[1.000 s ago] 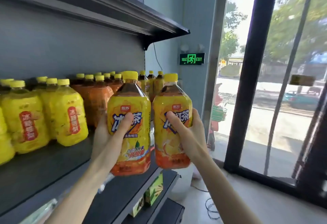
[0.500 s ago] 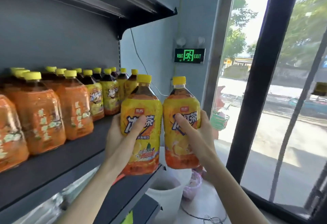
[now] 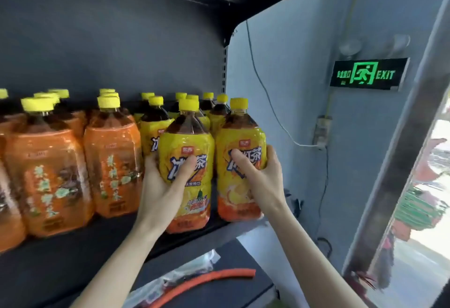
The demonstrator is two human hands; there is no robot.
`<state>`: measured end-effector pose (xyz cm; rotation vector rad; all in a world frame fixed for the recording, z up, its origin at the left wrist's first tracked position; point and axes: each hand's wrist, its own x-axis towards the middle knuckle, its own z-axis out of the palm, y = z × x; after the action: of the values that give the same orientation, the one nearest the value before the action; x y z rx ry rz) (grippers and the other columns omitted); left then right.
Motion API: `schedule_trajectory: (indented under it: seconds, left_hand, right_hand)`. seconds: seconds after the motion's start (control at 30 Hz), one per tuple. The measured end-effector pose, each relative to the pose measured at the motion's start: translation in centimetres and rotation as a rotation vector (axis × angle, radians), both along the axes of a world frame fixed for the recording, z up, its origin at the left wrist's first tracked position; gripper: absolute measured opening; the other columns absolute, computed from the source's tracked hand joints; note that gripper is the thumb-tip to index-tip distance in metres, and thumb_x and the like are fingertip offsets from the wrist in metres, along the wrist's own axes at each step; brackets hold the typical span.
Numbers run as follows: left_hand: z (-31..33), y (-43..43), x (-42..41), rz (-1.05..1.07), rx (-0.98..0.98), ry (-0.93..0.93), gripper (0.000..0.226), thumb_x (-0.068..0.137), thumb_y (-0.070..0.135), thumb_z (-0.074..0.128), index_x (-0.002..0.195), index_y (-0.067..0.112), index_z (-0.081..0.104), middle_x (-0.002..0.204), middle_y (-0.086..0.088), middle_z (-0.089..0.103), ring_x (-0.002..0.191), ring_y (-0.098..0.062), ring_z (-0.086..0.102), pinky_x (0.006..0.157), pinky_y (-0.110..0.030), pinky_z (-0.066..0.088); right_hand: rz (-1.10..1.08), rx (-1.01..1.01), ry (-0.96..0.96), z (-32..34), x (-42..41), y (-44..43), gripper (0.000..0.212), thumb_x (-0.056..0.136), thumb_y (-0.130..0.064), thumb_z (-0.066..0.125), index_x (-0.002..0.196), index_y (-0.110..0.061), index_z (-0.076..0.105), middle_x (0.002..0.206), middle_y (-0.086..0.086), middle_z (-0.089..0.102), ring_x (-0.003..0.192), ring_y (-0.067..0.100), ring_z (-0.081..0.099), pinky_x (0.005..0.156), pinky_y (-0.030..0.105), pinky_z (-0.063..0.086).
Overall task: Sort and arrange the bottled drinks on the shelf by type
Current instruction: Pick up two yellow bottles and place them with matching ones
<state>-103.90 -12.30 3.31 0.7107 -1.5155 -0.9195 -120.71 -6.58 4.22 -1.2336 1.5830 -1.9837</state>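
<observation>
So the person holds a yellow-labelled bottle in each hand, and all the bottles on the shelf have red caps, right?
Not quite: the head view shows yellow caps, not red. The rest holds: the left hand and right hand each grip a yellow-labelled bottle at the shelf.

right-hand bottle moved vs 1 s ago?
Yes. The right-hand bottle went from mid-air in front of the shelf to the shelf's right end, beside the other yellow-label bottles, right hand gripping it.
</observation>
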Motion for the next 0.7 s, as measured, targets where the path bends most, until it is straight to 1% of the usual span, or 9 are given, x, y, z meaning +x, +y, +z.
schedule_trajectory:
  seconds: [0.17, 0.23, 0.3, 0.37, 0.43, 0.47, 0.53, 0.6, 0.7]
  left_hand:
    - [-0.6, -1.8, -0.4, 0.117, -0.003, -0.005, 0.061, 0.070, 0.048, 0.061, 0.121, 0.023, 0.038, 0.099, 0.015, 0.063, 0.085, 0.013, 0.062, 0.065, -0.006, 0.049]
    - [-0.9, -1.7, -0.5, 0.149, -0.005, -0.002, 0.057, 0.070, 0.044, 0.061, 0.118, 0.024, 0.036, 0.099, 0.014, 0.063, 0.084, 0.013, 0.062, 0.064, -0.007, 0.049]
    - [-1.3, -1.6, -0.9, 0.203, -0.017, 0.000, 0.055, 0.074, 0.041, 0.065, 0.117, 0.023, 0.036, 0.099, 0.014, 0.062, 0.085, 0.013, 0.062, 0.064, -0.007, 0.048]
    - [-1.9, -1.7, -0.9, 0.281, -0.037, -0.017, 0.061, 0.076, 0.050, 0.070, 0.120, 0.022, 0.038, 0.105, 0.013, 0.060, 0.095, 0.008, 0.061, 0.072, -0.010, 0.049]
    - [-2.5, -1.8, -0.9, 0.408, -0.061, -0.103, 0.075, 0.069, 0.069, 0.061, 0.124, 0.022, 0.042, 0.119, 0.003, 0.053, 0.114, -0.005, 0.053, 0.092, -0.024, 0.047]
    - [-2.7, -1.6, -1.0, 0.491, -0.067, -0.163, 0.084, 0.065, 0.077, 0.056, 0.126, 0.020, 0.044, 0.124, 0.000, 0.046, 0.122, -0.009, 0.043, 0.102, -0.030, 0.039]
    - [-2.9, -0.7, -1.5, 0.641, -0.074, -0.245, 0.098, 0.060, 0.085, 0.047, 0.131, 0.016, 0.044, 0.126, -0.003, 0.035, 0.122, -0.004, 0.026, 0.105, -0.027, 0.025]
    - [-3.4, 0.5, -2.2, 0.723, -0.083, -0.298, 0.103, 0.062, 0.083, 0.048, 0.138, 0.014, 0.036, 0.128, -0.007, 0.034, 0.121, -0.005, 0.025, 0.103, -0.026, 0.023]
    - [-4.5, 2.2, -2.8, 0.728, -0.094, -0.316, 0.091, 0.073, 0.060, 0.064, 0.142, 0.015, 0.026, 0.131, -0.001, 0.037, 0.124, -0.011, 0.033, 0.100, -0.026, 0.029]
  right_hand:
    - [0.131, -0.005, -0.022, -1.4, -0.9, -4.8, 0.070, 0.060, -0.058, 0.077, 0.116, -0.033, 0.045, 0.105, -0.009, 0.068, 0.096, 0.010, 0.068, 0.086, 0.044, 0.056]
    - [0.164, -0.014, 0.009, -2.1, -0.9, -5.8, 0.068, 0.065, -0.054, 0.079, 0.118, -0.036, 0.041, 0.108, -0.012, 0.065, 0.098, 0.001, 0.065, 0.088, 0.032, 0.055]
    - [0.205, -0.038, 0.063, -2.4, -1.1, -6.4, 0.064, 0.072, -0.043, 0.077, 0.122, -0.029, 0.040, 0.103, -0.019, 0.062, 0.092, -0.010, 0.062, 0.081, 0.016, 0.051]
    - [0.226, -0.060, 0.105, -2.5, -1.5, -6.8, 0.065, 0.072, -0.044, 0.073, 0.124, -0.021, 0.042, 0.101, -0.020, 0.063, 0.090, -0.010, 0.062, 0.077, 0.011, 0.050]
    - [0.209, -0.072, 0.177, -2.8, -1.8, -6.8, 0.066, 0.072, -0.057, 0.072, 0.121, -0.020, 0.048, 0.105, -0.013, 0.063, 0.096, -0.003, 0.061, 0.079, 0.013, 0.048]
    - [0.179, -0.066, 0.241, -3.0, -2.0, -6.7, 0.068, 0.072, -0.064, 0.069, 0.120, -0.021, 0.050, 0.110, -0.009, 0.059, 0.101, 0.001, 0.057, 0.083, 0.013, 0.045]
    - [0.142, -0.027, 0.356, -3.3, -2.7, -6.3, 0.074, 0.070, -0.071, 0.063, 0.127, -0.026, 0.052, 0.118, -0.008, 0.046, 0.108, 0.002, 0.043, 0.088, 0.004, 0.034]
    - [0.169, 0.008, 0.424, -3.8, -3.5, -5.8, 0.077, 0.073, -0.069, 0.062, 0.137, -0.028, 0.045, 0.123, -0.008, 0.042, 0.113, 0.002, 0.039, 0.091, 0.008, 0.034]
    - [0.174, 0.008, 0.473, -4.7, -4.1, -5.0, 0.077, 0.077, -0.058, 0.068, 0.138, -0.024, 0.038, 0.129, -0.006, 0.048, 0.114, 0.008, 0.050, 0.088, 0.023, 0.047]
